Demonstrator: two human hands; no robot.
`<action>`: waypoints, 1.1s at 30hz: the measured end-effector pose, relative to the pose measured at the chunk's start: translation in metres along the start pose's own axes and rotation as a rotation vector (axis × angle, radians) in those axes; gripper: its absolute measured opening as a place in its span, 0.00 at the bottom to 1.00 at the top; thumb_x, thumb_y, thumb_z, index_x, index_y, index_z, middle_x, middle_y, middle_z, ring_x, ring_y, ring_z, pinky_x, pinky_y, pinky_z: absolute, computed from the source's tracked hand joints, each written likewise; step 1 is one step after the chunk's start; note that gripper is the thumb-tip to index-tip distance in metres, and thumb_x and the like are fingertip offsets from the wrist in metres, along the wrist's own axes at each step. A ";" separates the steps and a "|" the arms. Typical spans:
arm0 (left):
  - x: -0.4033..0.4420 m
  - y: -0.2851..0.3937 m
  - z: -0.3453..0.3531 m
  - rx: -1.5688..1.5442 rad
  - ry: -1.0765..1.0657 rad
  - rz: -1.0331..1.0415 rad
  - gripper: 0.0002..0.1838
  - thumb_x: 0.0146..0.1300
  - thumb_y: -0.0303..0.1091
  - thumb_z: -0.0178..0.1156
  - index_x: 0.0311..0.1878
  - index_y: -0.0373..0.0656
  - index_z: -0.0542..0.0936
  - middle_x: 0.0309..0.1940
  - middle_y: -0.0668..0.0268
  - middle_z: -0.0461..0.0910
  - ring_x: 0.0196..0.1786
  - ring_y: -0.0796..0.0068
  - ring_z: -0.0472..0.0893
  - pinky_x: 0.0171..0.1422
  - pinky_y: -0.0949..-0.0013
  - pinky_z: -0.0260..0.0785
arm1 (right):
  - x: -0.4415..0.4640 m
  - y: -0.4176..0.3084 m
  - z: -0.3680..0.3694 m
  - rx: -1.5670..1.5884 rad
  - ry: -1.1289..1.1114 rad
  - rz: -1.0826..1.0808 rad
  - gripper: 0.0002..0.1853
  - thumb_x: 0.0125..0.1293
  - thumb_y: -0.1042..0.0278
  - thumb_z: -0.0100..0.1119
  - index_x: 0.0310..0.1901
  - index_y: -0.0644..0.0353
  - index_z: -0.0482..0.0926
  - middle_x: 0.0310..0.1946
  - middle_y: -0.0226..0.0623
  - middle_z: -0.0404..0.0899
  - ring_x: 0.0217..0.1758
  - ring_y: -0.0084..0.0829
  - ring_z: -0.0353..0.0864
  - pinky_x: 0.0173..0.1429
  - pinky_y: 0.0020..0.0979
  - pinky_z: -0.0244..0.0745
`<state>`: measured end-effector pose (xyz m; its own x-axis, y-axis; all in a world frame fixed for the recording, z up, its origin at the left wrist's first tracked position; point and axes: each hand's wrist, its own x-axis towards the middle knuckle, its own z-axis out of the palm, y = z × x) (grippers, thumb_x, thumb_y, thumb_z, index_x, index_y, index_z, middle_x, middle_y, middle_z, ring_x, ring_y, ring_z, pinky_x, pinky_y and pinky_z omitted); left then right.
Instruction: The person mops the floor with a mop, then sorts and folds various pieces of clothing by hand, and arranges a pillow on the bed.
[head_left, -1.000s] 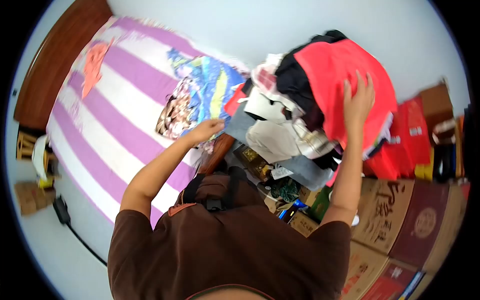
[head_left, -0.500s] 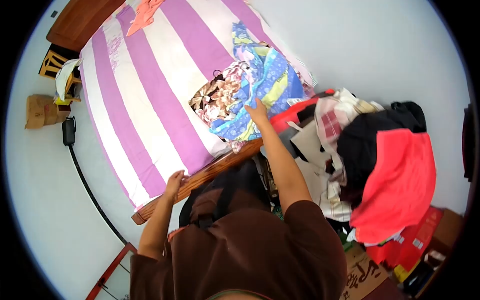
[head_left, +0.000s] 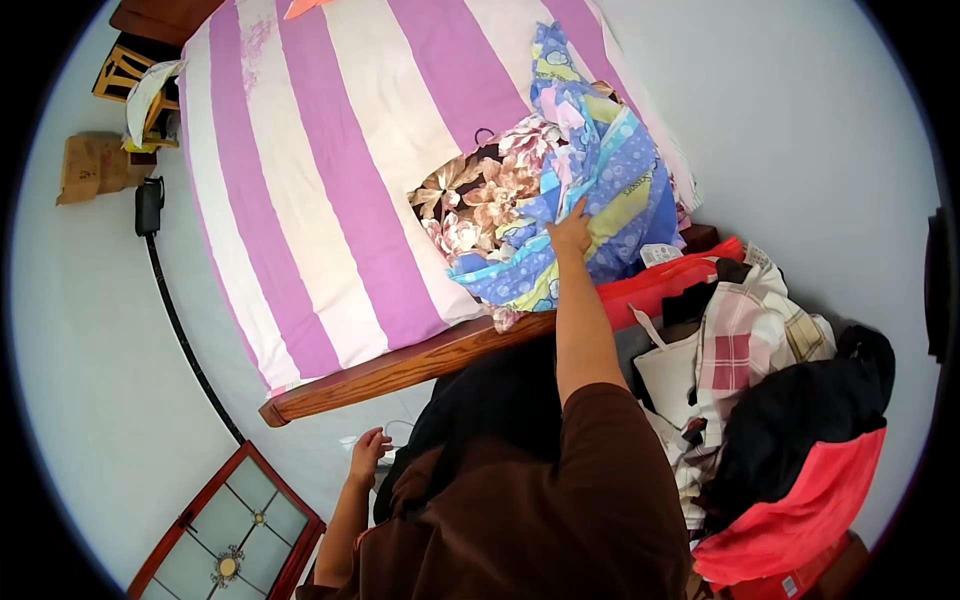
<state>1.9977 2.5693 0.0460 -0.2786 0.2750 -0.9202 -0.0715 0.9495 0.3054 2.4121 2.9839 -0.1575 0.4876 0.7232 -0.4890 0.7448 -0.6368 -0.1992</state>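
Note:
My right hand rests on a crumpled blue patterned cloth at the near right part of the bed, its fingers partly spread. A brown and pink floral fabric lies beside and partly under the blue cloth. Both lie on the purple-and-white striped bedsheet. Off the bed's near edge, low beside my body, hangs my left hand with its fingers loosely curled and apart, holding nothing that I can see.
The wooden bed rail runs in front of me. At right are heaped clothes, with a black garment and a red cloth. A glass-paned door stands lower left. A cardboard box and chair are upper left.
The view has swung toward the bed. My right hand has gone from the red cloth on the clothes pile to the blue cloth. My left hand has moved away from the bed and down.

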 end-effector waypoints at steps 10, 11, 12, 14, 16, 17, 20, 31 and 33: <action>0.040 0.052 0.025 0.153 -0.152 0.190 0.22 0.73 0.45 0.53 0.61 0.39 0.74 0.44 0.62 0.82 0.43 0.72 0.81 0.51 0.69 0.70 | -0.070 0.006 -0.007 0.145 0.006 -0.180 0.16 0.61 0.60 0.62 0.52 0.42 0.79 0.39 0.44 0.84 0.42 0.51 0.83 0.45 0.50 0.76; 0.045 0.063 0.028 0.163 -0.167 0.196 0.22 0.73 0.45 0.53 0.60 0.39 0.75 0.44 0.63 0.82 0.43 0.72 0.81 0.51 0.69 0.70 | -0.094 0.005 -0.006 0.143 0.012 -0.266 0.17 0.60 0.61 0.61 0.52 0.40 0.79 0.37 0.42 0.84 0.41 0.49 0.84 0.45 0.50 0.76; 0.049 0.075 0.032 0.174 -0.182 0.203 0.22 0.73 0.46 0.53 0.60 0.39 0.75 0.43 0.63 0.82 0.43 0.72 0.81 0.51 0.69 0.71 | -0.121 0.002 -0.010 0.164 -0.004 -0.309 0.17 0.60 0.61 0.62 0.52 0.40 0.80 0.36 0.42 0.84 0.41 0.49 0.83 0.44 0.50 0.76; 0.055 0.100 0.037 0.144 -0.240 0.207 0.24 0.72 0.49 0.53 0.62 0.41 0.74 0.46 0.62 0.81 0.46 0.71 0.80 0.52 0.67 0.71 | -0.177 -0.004 -0.022 0.261 -0.029 -0.415 0.15 0.59 0.63 0.63 0.49 0.44 0.81 0.34 0.42 0.83 0.39 0.50 0.82 0.43 0.50 0.75; 0.052 0.126 0.039 0.064 -0.324 0.190 0.29 0.70 0.54 0.53 0.65 0.42 0.70 0.52 0.60 0.78 0.53 0.69 0.78 0.54 0.64 0.72 | -0.229 -0.008 -0.026 0.365 -0.003 -0.591 0.13 0.57 0.66 0.63 0.45 0.49 0.82 0.33 0.43 0.82 0.38 0.50 0.81 0.41 0.49 0.74; 0.050 0.139 0.040 0.024 -0.365 0.180 0.32 0.70 0.57 0.53 0.67 0.43 0.69 0.55 0.60 0.77 0.56 0.67 0.77 0.55 0.62 0.72 | -0.252 -0.012 -0.027 0.389 0.039 -0.703 0.12 0.55 0.68 0.63 0.43 0.51 0.82 0.32 0.43 0.81 0.37 0.49 0.81 0.40 0.48 0.73; 0.040 0.170 0.041 -0.120 -0.526 0.121 0.39 0.67 0.64 0.52 0.70 0.44 0.63 0.62 0.58 0.72 0.61 0.63 0.74 0.57 0.60 0.73 | -0.330 -0.028 -0.050 0.381 0.086 -0.907 0.10 0.53 0.70 0.61 0.39 0.53 0.79 0.30 0.40 0.78 0.36 0.47 0.80 0.38 0.47 0.72; 0.038 0.174 -0.028 -0.201 -0.859 -0.007 0.22 0.61 0.42 0.61 0.55 0.38 0.76 0.44 0.58 0.83 0.45 0.63 0.83 0.52 0.61 0.78 | -0.523 -0.049 -0.039 0.644 -0.307 -1.021 0.13 0.62 0.63 0.61 0.46 0.56 0.76 0.35 0.41 0.78 0.37 0.42 0.81 0.41 0.39 0.76; 0.031 0.169 -0.043 -0.179 -0.854 0.033 0.20 0.57 0.38 0.62 0.51 0.38 0.77 0.41 0.58 0.83 0.42 0.64 0.84 0.50 0.61 0.79 | -0.538 -0.038 -0.039 0.718 -0.605 -0.881 0.16 0.67 0.60 0.59 0.52 0.58 0.76 0.38 0.40 0.79 0.39 0.37 0.80 0.46 0.34 0.76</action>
<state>1.9362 2.7315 0.0799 0.5249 0.3888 -0.7572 -0.2454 0.9209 0.3027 2.1394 2.6293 0.1467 -0.4644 0.8559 -0.2274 0.2057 -0.1455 -0.9677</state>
